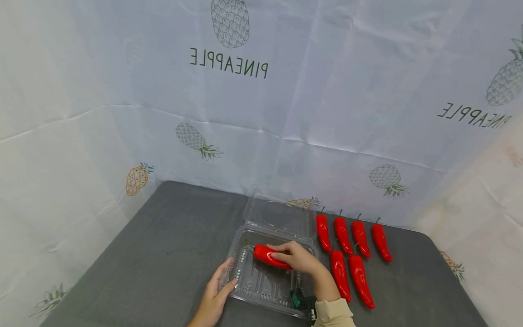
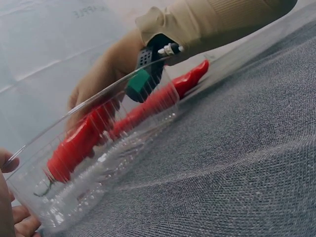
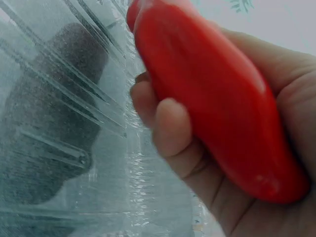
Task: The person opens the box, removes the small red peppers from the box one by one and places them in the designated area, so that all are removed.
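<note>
A clear plastic clamshell container [image 1: 261,297] lies with its lid folded back on the dark table. My left hand [image 1: 214,290] grips its left wall, the thumb over the rim and the fingers outside. Inside the container's outline, my right hand [image 1: 300,259] holds a glossy red chili pepper [image 1: 265,255], whose stem points left. In the right wrist view the fingers wrap round the pepper [image 3: 207,94], above the ridged plastic floor. Through the clear wall in the left wrist view, the held pepper [image 2: 69,153] tilts stem-down; whether it touches the floor I cannot tell.
Right of the container, several more red peppers [image 1: 359,238] lie in two rows on the grey tabletop [image 1: 175,236]. The transparent lid [image 1: 279,215] reaches back to the pineapple-print curtain [image 1: 245,113] behind the table. A dark wrist device [image 1: 300,299] sits at the right cuff.
</note>
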`<state>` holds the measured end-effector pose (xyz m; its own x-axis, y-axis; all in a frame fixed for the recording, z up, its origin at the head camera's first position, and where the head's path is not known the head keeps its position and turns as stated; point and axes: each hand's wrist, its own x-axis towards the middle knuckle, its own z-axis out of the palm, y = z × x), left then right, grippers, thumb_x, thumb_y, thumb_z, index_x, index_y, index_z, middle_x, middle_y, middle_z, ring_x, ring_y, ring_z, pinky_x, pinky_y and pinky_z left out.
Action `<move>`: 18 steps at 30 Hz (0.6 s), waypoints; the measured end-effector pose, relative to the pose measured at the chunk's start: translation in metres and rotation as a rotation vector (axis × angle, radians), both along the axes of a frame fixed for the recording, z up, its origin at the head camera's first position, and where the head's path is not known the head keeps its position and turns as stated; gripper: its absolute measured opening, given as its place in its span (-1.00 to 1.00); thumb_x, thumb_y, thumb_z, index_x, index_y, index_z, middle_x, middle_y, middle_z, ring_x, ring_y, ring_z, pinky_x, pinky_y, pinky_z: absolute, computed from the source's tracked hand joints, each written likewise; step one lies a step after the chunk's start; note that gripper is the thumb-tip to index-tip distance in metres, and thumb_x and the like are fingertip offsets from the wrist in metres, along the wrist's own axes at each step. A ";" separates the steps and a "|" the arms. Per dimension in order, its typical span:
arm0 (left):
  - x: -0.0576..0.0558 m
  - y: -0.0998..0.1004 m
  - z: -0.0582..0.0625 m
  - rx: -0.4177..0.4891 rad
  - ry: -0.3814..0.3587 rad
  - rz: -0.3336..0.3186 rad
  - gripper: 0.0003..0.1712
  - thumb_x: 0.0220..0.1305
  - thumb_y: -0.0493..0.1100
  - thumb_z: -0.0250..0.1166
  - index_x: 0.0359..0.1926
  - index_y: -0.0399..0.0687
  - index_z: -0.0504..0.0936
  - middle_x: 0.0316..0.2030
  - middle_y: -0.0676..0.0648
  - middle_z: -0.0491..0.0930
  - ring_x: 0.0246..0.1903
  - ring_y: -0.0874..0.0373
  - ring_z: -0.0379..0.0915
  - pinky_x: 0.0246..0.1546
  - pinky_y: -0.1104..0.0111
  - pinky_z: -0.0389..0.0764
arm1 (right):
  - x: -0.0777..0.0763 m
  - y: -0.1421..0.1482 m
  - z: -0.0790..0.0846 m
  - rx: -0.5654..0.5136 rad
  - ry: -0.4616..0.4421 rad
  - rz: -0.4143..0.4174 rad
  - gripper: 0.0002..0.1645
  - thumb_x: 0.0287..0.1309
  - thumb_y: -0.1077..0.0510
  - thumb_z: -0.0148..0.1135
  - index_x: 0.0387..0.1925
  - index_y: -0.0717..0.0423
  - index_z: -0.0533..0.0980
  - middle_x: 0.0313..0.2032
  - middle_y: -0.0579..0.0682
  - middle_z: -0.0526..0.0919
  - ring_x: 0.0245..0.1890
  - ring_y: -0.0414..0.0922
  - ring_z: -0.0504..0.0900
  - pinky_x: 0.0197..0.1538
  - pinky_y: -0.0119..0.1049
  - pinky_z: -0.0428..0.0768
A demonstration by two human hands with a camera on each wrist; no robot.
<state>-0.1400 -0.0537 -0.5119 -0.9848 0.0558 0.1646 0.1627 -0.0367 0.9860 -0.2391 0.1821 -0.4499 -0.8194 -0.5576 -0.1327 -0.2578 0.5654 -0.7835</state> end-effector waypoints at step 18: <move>0.000 0.001 0.000 0.010 0.024 -0.002 -0.42 0.30 -0.31 0.08 0.29 -0.44 0.16 0.29 -0.46 0.17 0.14 0.70 0.07 0.13 0.82 0.08 | 0.014 0.015 0.036 -0.039 0.032 -0.075 -0.50 0.25 0.02 0.12 0.19 0.09 0.42 -0.23 0.18 0.65 -0.66 -0.23 0.36 -0.56 -0.34 0.48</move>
<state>-0.1401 -0.0531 -0.5121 -0.9805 0.0556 0.1885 0.1861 -0.0467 0.9814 -0.2251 0.1968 -0.4137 -0.8628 -0.4983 -0.0850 -0.2412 0.5536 -0.7971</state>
